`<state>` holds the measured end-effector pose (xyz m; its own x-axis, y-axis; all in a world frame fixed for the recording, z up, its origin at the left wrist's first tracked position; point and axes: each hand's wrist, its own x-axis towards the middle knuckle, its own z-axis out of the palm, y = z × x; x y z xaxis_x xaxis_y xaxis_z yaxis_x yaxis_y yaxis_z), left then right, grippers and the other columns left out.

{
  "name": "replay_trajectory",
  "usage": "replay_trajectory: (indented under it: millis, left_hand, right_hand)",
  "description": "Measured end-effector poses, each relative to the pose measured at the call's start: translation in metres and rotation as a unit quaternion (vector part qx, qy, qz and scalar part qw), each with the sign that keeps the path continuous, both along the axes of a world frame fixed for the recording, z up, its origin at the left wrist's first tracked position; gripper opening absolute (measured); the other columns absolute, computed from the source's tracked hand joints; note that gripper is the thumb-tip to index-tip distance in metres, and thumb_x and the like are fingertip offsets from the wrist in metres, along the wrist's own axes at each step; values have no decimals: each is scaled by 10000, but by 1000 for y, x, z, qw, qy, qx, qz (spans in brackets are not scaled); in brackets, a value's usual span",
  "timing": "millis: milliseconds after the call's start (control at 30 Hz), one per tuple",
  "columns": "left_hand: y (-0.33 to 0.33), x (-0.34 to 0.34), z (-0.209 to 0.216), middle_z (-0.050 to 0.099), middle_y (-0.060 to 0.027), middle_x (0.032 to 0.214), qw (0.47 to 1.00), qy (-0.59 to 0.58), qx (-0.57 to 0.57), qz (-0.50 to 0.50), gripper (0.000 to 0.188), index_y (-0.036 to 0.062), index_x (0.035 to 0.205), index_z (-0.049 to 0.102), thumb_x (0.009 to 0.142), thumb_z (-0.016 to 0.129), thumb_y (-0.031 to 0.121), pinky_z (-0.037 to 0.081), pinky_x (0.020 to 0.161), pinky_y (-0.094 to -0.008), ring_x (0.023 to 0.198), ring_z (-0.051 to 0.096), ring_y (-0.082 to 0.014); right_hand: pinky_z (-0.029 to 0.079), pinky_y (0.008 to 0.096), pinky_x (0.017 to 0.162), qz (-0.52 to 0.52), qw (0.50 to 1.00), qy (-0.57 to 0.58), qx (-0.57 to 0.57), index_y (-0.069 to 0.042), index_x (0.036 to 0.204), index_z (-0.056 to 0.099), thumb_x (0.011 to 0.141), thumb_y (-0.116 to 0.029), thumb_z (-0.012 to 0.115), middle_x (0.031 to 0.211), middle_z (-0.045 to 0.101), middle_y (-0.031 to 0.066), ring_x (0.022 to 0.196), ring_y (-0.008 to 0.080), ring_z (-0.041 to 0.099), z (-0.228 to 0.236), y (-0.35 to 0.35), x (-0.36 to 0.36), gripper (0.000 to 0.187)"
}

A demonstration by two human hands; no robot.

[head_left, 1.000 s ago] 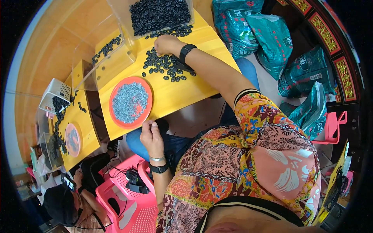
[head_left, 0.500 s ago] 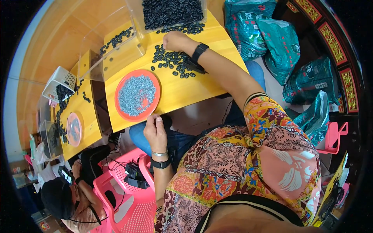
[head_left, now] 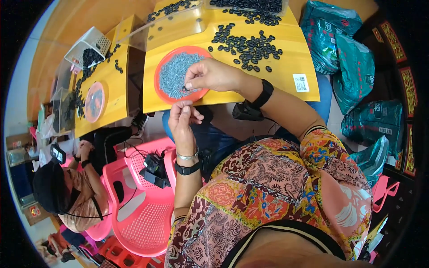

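Note:
Between the thumb and fingertips of my right hand (head_left: 215,77) is a small black oval piece (head_left: 184,89), held over the near part of a red plate (head_left: 157,85). The plate is heaped with small grey screws (head_left: 175,73). Just below the plate's near rim, my left hand (head_left: 184,121) has its fingers curled and the thumb against them; anything in that pinch is too small to make out. Many loose black oval pieces (head_left: 250,50) lie spread over the yellow table (head_left: 219,96), beyond my right hand.
A clear bin (head_left: 278,10) of black pieces and another clear container (head_left: 176,30) stand at the far side. To the left, a second table holds a white basket (head_left: 103,41) and pink plate (head_left: 100,114). A co-worker (head_left: 78,192) sits there. Green bags (head_left: 355,73) stand right; a pink chair (head_left: 143,214) is at left.
My right hand has come from the loose black pieces back toward me, over the plate, with one piece in it. My left hand stays near the plate's rim. The view has shifted.

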<state>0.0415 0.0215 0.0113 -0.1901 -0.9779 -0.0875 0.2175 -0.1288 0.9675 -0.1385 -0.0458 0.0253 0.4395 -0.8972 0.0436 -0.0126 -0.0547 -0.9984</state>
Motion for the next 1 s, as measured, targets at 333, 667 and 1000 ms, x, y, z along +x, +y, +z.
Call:
replay_trajectory:
  millis: [333, 667, 1000]
  left_hand:
    - [-5, 6, -8, 547, -28, 688, 1000, -17, -11, 5, 139, 45, 921, 516, 939, 444, 163, 423, 519, -200, 575, 544, -105]
    - [-2, 0, -11, 527, -8, 677, 996, -68, 8, -61, 138, 42, 875, 520, 931, 456, 150, 408, 523, -197, 569, 520, -87]
    - [-11, 9, -20, 563, -63, 664, 988, 137, 71, -16, 137, 17, 871, 530, 893, 482, 144, 462, 507, -232, 537, 566, -156]
  right_hand:
    - [458, 384, 612, 32, 951, 235, -196, -60, 787, 627, 788, -173, 583, 723, 619, 144, 685, 297, 606, 17, 20, 12, 121]
    - [456, 339, 576, 25, 960, 206, -190, -34, 812, 580, 769, -95, 610, 698, 615, 108, 650, 235, 613, 15, 24, 15, 81]
    - [482, 274, 655, -16, 981, 98, -170, -6, 887, 645, 791, -93, 621, 799, 608, 82, 709, 164, 617, -4, 32, 23, 131]
